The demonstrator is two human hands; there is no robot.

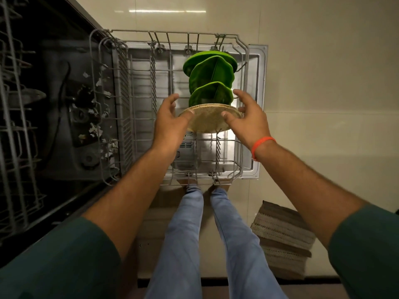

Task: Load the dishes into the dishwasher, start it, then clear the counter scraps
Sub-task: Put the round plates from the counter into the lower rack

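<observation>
The lower wire rack (138, 100) is pulled out over the open dishwasher door (258, 87). Three green plates (210, 78) stand on edge in a row in the rack's right half. A speckled beige plate (208, 120) is tilted just in front of the nearest green one, its lower edge among the tines. My left hand (170, 119) grips its left rim with the thumb on top. My right hand (248, 115), with an orange band on the wrist, grips its right rim.
The dark dishwasher tub (64, 104) lies to the left, with food scraps (101, 117) scattered by the rack's left edge. The upper rack (15, 126) juts out at the far left. A folded striped mat (282, 238) lies on the floor at the right. My legs stand at the door's edge.
</observation>
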